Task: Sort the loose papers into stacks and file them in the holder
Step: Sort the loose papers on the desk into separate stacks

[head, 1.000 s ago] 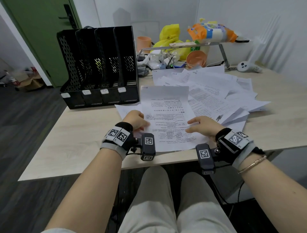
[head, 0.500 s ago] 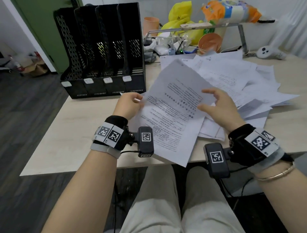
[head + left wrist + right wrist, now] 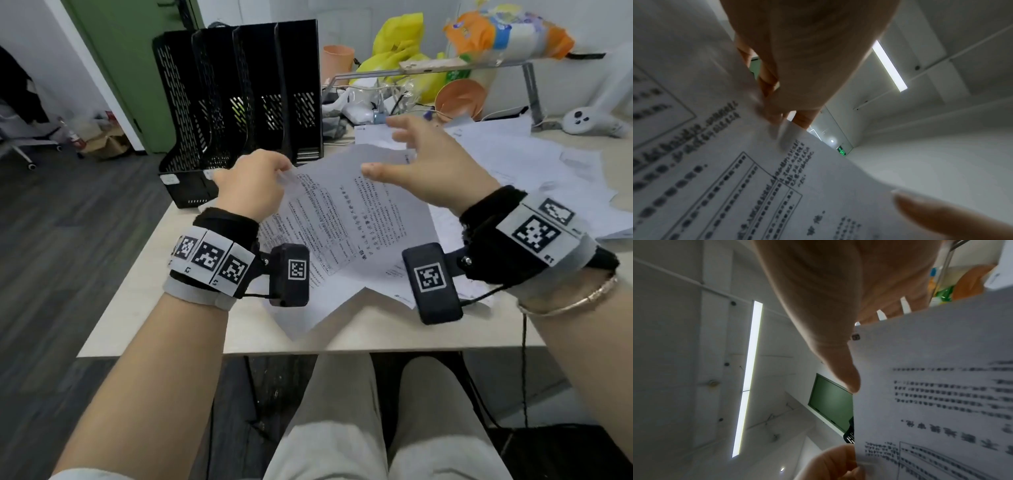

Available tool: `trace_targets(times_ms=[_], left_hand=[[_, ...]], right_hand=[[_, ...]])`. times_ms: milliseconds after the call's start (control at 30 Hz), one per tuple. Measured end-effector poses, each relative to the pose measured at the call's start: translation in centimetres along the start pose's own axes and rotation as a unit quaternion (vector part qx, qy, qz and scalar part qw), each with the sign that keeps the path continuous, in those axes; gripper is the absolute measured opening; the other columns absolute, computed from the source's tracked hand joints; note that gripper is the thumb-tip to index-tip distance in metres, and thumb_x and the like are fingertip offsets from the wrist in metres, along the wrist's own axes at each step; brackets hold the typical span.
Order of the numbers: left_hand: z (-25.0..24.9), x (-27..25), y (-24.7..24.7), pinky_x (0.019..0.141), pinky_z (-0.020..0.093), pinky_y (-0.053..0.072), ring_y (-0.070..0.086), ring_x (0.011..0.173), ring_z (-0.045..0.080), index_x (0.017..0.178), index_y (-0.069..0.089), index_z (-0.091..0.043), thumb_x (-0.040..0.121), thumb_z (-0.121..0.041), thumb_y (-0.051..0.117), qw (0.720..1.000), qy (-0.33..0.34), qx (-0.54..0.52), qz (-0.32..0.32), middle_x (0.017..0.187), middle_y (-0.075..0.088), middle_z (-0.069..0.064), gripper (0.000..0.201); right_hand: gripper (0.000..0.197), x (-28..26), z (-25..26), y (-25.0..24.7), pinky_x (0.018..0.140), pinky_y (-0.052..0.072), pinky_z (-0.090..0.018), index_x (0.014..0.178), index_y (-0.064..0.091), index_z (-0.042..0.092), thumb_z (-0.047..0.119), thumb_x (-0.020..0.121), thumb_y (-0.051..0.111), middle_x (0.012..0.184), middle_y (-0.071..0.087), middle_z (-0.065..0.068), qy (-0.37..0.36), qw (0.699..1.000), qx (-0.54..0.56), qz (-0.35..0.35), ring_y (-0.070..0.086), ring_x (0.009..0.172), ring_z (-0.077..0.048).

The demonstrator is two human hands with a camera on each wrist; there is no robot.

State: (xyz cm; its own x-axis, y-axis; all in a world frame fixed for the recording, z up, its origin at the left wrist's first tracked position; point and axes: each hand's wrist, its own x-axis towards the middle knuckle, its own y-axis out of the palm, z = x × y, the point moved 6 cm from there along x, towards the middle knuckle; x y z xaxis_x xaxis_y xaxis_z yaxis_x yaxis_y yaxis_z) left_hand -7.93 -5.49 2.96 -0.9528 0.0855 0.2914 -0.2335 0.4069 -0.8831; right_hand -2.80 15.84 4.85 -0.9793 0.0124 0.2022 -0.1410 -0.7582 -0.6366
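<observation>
Left hand (image 3: pixel 251 186), centre left of the head view, pinches the upper left edge of a printed sheet (image 3: pixel 349 226) between thumb and curled fingers; the left wrist view confirms fingers (image 3: pixel 772 104) closed on the paper edge, though blurred. Sheet is raised off the desk (image 3: pixel 144 281), tilted, its lower corner hanging toward the near desk edge at centre frame. A second sheet appears to lie behind or under it; whether both are held cannot be told. Right hand (image 3: pixel 428 171), centre right, is spread with fingers straight and apart above the sheet's upper right part, gripping nothing; in the right wrist view its thumb (image 3: pixel 842 369) lies at the sheet's edge, contact uncertain. Loose papers (image 3: pixel 534 161) lie fanned and overlapping across the right half of the desk, behind and beside the right hand. Holder (image 3: pixel 239 102), black, perforated, with four upright slots, stands at upper left of the frame on the far left part of the desk, just beyond the left hand; no paper is visible in its slots. White labels mark its front feet. Clutter sits along the upper right: an orange cup (image 3: pixel 337 61), a yellow bag (image 3: pixel 397 44), a metal stand (image 3: pixel 445 68) and a white controller (image 3: pixel 592 121). Both wrists carry marker bands and cameras.
</observation>
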Motion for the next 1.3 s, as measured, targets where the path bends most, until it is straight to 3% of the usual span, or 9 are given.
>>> trace_targets(times_ms=[167, 300, 400, 500, 633, 833, 967, 1100, 1300], left_hand=[[0.0, 0.3, -1.6, 0.103, 0.045, 0.035, 0.056, 0.109, 0.016, 0.110, 0.065, -0.031, 0.091, -0.012, 0.051, 0.991, 0.065, -0.098, -0.070, 0.105, 0.065, -0.011, 0.030], [0.5, -0.2, -3.9, 0.097, 0.034, 0.034, 0.044, 0.118, 0.021, 0.120, 0.057, -0.022, 0.085, -0.029, 0.066, 0.973, 0.066, -0.094, -0.200, 0.119, 0.058, -0.005, 0.036], [0.1, -1.2, -5.3, 0.081, 0.027, 0.040, 0.050, 0.090, 0.006, 0.102, 0.056, -0.019, 0.083, -0.029, 0.068, 0.952, 0.069, -0.152, -0.258, 0.096, 0.055, -0.010, 0.024], [0.7, -1.1, -4.5, 0.065, 0.018, 0.043, 0.048, 0.064, -0.001, 0.085, 0.053, -0.015, 0.088, -0.038, 0.061, 0.960, 0.038, -0.192, -0.200, 0.072, 0.052, -0.012, 0.025], [3.6, -1.1, -1.5, 0.076, 0.041, 0.055, 0.067, 0.068, 0.020, 0.098, 0.054, -0.011, 0.090, -0.062, 0.040, 0.975, -0.130, -0.180, -0.017, 0.077, 0.069, 0.003, 0.054], [3.9, -1.8, -0.2, 0.081, 0.027, 0.051, 0.065, 0.091, 0.012, 0.151, 0.002, -0.020, 0.095, -0.019, 0.054, 0.948, -0.075, -0.310, 0.008, 0.099, 0.068, 0.005, 0.077], [6.3, -1.9, -0.1, 0.086, 0.041, 0.055, 0.063, 0.098, 0.022, 0.143, 0.031, -0.029, 0.087, 0.002, 0.053, 0.949, -0.065, -0.307, -0.025, 0.108, 0.062, 0.008, 0.068], [10.3, -2.8, -0.7, 0.083, 0.039, 0.053, 0.060, 0.088, 0.024, 0.115, 0.062, -0.027, 0.082, 0.007, 0.042, 0.962, -0.069, -0.256, -0.067, 0.099, 0.063, 0.005, 0.052], [16.2, -5.1, -1.9, 0.062, 0.025, 0.039, 0.049, 0.072, 0.019, 0.104, 0.067, -0.024, 0.083, 0.007, 0.038, 0.965, -0.129, -0.221, -0.058, 0.093, 0.056, 0.003, 0.048]], right_hand=[[0.039, 2.4, 0.6, -1.4, 0.066, 0.047, -0.033, 0.107, 0.056, -0.018, 0.012, 0.083, 0.062, 0.110, 0.063, -0.030, -0.020, 0.995, -0.044, -0.083, 0.063, 0.093, -0.038], [0.042, 2.3, -1.2, -1.8, 0.060, 0.040, -0.025, 0.099, 0.050, -0.025, 0.011, 0.080, 0.062, 0.094, 0.060, -0.039, 0.022, 0.988, 0.093, -0.125, 0.045, 0.069, -0.019], [0.030, 1.8, -2.4, -1.7, 0.059, 0.042, -0.027, 0.089, 0.056, -0.014, 0.013, 0.078, 0.057, 0.074, 0.057, -0.012, 0.063, 0.959, 0.217, -0.168, 0.050, 0.064, -0.018], [0.023, 1.3, -3.1, -1.3, 0.062, 0.049, -0.027, 0.089, 0.061, 0.020, 0.002, 0.088, 0.048, 0.082, 0.064, 0.005, 0.081, 0.929, 0.303, -0.197, 0.061, 0.072, -0.015], [0.034, 0.9, -3.3, -0.7, 0.079, 0.053, -0.038, 0.103, 0.056, 0.024, -0.003, 0.084, 0.046, 0.104, 0.067, -0.001, 0.076, 0.905, 0.360, -0.212, 0.064, 0.087, -0.017], [0.043, -0.5, -2.7, 2.2, 0.095, 0.049, -0.050, 0.100, 0.051, 0.039, 0.001, 0.080, 0.049, 0.116, 0.059, 0.004, 0.054, 0.928, 0.324, -0.175, 0.054, 0.115, -0.026], [0.050, -1.7, -2.2, 4.9, 0.098, 0.047, -0.049, 0.118, 0.046, 0.033, -0.003, 0.084, 0.049, 0.123, 0.054, 0.006, 0.054, 0.939, 0.310, -0.141, 0.049, 0.120, -0.018], [0.054, -2.5, -1.0, 8.3, 0.080, 0.050, -0.018, 0.138, 0.032, 0.020, 0.001, 0.091, 0.053, 0.103, 0.044, 0.025, 0.034, 0.946, 0.312, -0.082, 0.047, 0.085, 0.029], [0.036, -2.4, 1.1, 13.3, 0.077, 0.058, -0.038, 0.127, 0.054, 0.016, 0.034, 0.096, 0.050, 0.128, 0.054, -0.001, 0.071, 0.935, 0.347, 0.008, 0.057, 0.105, -0.015]])
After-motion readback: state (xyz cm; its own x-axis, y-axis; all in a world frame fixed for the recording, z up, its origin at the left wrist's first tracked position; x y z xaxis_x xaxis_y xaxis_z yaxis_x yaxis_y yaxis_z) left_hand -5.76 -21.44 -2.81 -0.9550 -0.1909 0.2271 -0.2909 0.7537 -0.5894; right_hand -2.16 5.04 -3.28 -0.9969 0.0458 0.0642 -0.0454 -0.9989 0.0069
